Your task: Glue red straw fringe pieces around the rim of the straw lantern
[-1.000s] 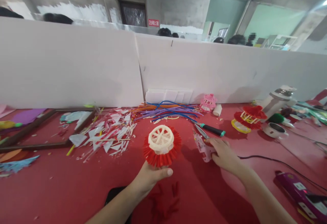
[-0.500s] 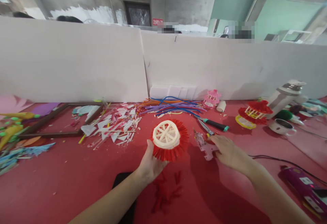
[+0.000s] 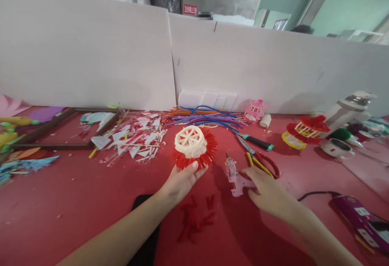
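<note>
My left hand (image 3: 184,181) is closed on the lower edge of a small craft model (image 3: 192,146), thumb in front. It has a cream spoked ring on top and a skirt of red fuzzy strips around it. To its right, my right hand (image 3: 269,189) has its fingers and thumb closed around the handle of a pink hot glue gun (image 3: 235,177), its nozzle pointing away. Red-and-yellow-handled pliers (image 3: 263,162) lie just beyond my right hand. Short red fuzzy pieces (image 3: 194,219) are scattered on the red tabletop (image 3: 100,201) in front of me.
White and pink scraps (image 3: 136,140) and coloured stems (image 3: 203,116) lie ahead. A craft knife (image 3: 258,142), red-yellow model (image 3: 306,132), mug (image 3: 337,148), flask (image 3: 349,110) and purple power strip (image 3: 358,217) are right. A frame (image 3: 60,146) is left; a white partition (image 3: 258,63) stands behind.
My left hand has tipped the craft model, so its ring shows more from the side. My right hand has closed around the glue gun's handle, and the gun has turned a little.
</note>
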`<control>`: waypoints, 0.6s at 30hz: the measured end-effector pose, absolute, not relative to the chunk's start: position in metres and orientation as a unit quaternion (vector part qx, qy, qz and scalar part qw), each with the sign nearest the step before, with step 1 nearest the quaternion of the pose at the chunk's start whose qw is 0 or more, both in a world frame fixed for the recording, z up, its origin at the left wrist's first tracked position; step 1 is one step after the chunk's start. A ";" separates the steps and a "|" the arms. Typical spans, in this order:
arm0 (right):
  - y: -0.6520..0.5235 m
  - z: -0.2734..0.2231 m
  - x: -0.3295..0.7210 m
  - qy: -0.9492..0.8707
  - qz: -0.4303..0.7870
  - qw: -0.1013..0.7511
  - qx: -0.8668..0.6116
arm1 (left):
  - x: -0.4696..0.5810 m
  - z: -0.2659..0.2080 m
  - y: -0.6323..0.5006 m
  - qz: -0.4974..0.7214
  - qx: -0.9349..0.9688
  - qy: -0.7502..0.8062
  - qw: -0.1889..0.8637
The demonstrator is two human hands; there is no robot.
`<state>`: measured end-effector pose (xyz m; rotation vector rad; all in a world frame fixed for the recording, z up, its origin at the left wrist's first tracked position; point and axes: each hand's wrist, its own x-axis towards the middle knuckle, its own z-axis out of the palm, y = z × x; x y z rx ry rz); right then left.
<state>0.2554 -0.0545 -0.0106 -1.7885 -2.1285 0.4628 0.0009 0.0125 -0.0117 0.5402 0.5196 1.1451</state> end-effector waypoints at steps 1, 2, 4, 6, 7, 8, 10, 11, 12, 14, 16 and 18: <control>-0.054 -0.013 0.257 -0.739 0.161 0.175 -0.631 | 0.001 -0.012 0.013 0.530 0.250 0.247 0.772; -0.054 -0.015 0.261 -0.729 0.158 0.192 -0.638 | 0.001 -0.012 0.013 0.533 0.248 0.253 0.768; -0.051 -0.018 0.274 -0.697 0.149 0.234 -0.661 | 0.001 -0.013 0.014 0.541 0.234 0.259 0.765; -0.046 -0.019 0.293 -0.647 0.129 0.284 -0.696 | 0.002 -0.012 0.015 0.543 0.210 0.268 0.768; -0.044 -0.019 0.303 -0.619 0.115 0.313 -0.711 | 0.002 -0.012 0.015 0.543 0.198 0.276 0.768; -0.042 -0.019 0.313 -0.592 0.107 0.340 -0.723 | 0.002 -0.012 0.016 0.542 0.187 0.283 0.769; -0.039 -0.021 0.329 -0.538 0.099 0.393 -0.739 | 0.002 -0.010 0.016 0.542 0.177 0.294 0.767; -0.038 -0.023 0.334 -0.513 0.101 0.418 -0.743 | 0.002 -0.010 0.016 0.542 0.176 0.296 0.766; -0.037 -0.026 0.337 -0.495 0.110 0.441 -0.741 | 0.003 -0.009 0.016 0.542 0.176 0.298 0.766; -0.035 -0.031 0.339 -0.471 0.131 0.475 -0.732 | 0.003 -0.008 0.016 0.539 0.178 0.300 0.767; -0.034 -0.036 0.339 -0.464 0.152 0.486 -0.725 | 0.002 -0.008 0.016 0.540 0.177 0.302 0.766; -0.034 -0.038 0.341 -0.464 0.157 0.483 -0.726 | 0.002 -0.008 0.016 0.540 0.177 0.301 0.766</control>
